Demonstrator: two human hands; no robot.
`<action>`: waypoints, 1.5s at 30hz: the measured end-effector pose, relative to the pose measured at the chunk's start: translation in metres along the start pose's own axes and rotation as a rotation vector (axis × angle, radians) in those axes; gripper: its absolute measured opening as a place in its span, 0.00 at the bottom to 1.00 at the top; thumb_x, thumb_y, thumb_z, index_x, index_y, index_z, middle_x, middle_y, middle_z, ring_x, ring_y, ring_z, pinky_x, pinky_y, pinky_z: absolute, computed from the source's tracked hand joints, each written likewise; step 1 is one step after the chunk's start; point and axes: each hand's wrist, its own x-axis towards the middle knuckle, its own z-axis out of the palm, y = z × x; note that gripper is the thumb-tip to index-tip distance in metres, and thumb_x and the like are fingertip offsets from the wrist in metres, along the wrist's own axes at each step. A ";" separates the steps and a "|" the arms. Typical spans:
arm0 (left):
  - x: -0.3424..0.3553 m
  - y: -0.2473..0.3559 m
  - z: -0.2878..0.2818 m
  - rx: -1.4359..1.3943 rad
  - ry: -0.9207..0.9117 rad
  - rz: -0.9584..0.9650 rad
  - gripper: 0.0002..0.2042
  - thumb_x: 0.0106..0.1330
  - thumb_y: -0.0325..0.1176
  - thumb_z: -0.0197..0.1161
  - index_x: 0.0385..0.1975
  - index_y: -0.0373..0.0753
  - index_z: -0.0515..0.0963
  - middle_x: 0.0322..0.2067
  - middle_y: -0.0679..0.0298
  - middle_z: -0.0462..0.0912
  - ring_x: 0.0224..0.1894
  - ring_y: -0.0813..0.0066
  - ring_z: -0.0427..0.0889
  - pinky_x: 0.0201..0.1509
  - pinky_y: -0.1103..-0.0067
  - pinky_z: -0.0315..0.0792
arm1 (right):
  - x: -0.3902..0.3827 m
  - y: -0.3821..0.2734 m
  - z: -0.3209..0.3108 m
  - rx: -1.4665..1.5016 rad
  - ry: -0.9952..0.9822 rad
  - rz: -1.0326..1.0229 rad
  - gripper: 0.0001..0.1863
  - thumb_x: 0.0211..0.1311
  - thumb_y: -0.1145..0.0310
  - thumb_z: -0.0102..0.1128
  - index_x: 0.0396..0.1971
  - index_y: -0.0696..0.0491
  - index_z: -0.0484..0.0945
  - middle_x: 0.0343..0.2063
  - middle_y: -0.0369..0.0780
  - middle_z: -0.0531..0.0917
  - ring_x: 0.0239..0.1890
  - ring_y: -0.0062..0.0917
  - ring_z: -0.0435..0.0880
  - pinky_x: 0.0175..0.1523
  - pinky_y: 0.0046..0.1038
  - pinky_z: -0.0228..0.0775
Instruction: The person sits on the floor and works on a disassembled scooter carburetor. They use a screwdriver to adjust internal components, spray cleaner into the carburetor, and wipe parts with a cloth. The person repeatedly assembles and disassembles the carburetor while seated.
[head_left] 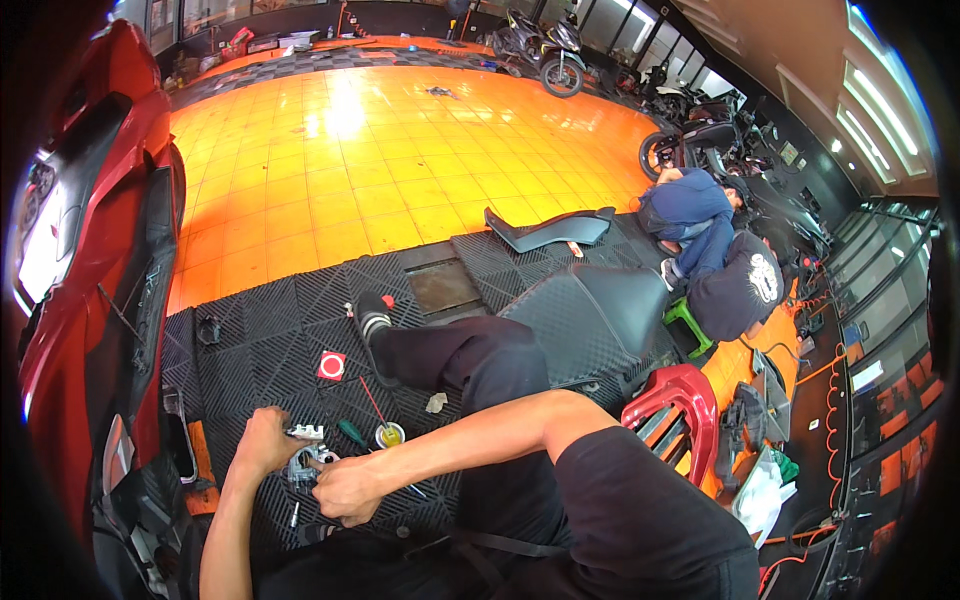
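Note:
My left hand (262, 440) is closed on a silver metal part (302, 466) low on the left of the view, above the black rubber mat. My right hand (348, 492) is curled against the same part, its fingertips partly hidden. Just beyond them lie a green-handled screwdriver (352, 434) and a small pot of yellowish substance (390, 436) with a thin red stick. A small metal piece (294, 514) lies below my hands. A red square packet (332, 366) is farther up the mat.
A red scooter (120, 260) stands at my left. A black seat (580, 320), a dark trim panel (550, 228) and a red fairing (700, 415) lie on my right. Two people (690, 205) (735, 290) crouch beyond, one at a green stool (690, 330), near parked motorcycles (700, 140).

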 end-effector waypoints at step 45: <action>-0.002 0.000 -0.006 0.044 -0.046 -0.045 0.20 0.53 0.39 0.83 0.25 0.25 0.83 0.20 0.46 0.84 0.22 0.57 0.89 0.29 0.64 0.80 | -0.004 0.004 0.016 -0.275 -0.069 -0.051 0.10 0.45 0.58 0.69 0.22 0.48 0.90 0.26 0.40 0.88 0.35 0.39 0.90 0.79 0.60 0.56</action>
